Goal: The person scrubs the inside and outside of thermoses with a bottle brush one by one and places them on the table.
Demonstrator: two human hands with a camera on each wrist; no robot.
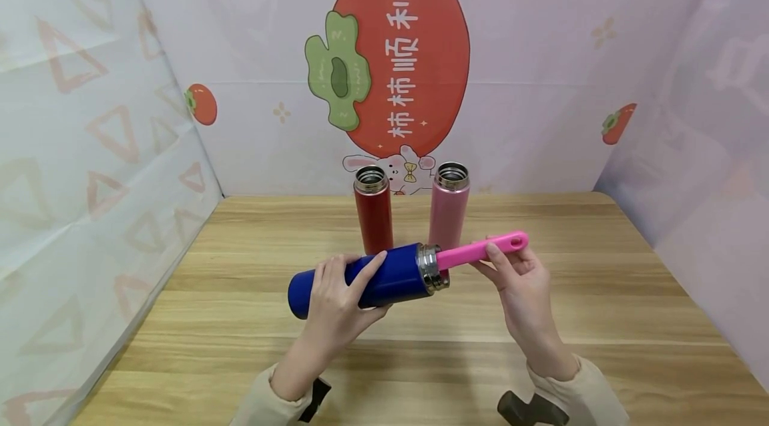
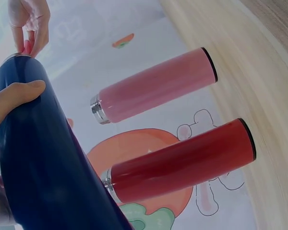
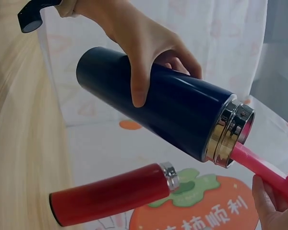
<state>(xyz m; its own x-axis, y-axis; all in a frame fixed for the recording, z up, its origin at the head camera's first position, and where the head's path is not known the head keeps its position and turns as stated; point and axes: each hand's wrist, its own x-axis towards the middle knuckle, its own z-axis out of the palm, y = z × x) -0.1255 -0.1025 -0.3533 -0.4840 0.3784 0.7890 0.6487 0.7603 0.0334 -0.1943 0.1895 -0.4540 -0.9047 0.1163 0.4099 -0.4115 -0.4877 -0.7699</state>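
Observation:
My left hand [image 1: 336, 296] grips a blue metal flask [image 1: 390, 277] round its body, tilted nearly on its side above the table. The lidless steel mouth [image 3: 230, 134] points right, toward my right hand [image 1: 525, 286]. Between thumb and fingers, my right hand pinches a long pink handle [image 1: 474, 252] with a hole at its outer end. The handle's other end goes into the flask's mouth and is hidden inside. Behind the blue flask stand a red flask [image 1: 374, 212] and a pink flask [image 1: 449, 212], both upright with uncovered steel mouths.
The wooden table [image 1: 240, 346] reaches back to a white cloth backdrop [image 1: 529, 79] printed with persimmons and writing. Another white cloth [image 1: 90, 179] hangs along the left side. A dark wrist strap mount [image 1: 531, 409] shows at the right cuff.

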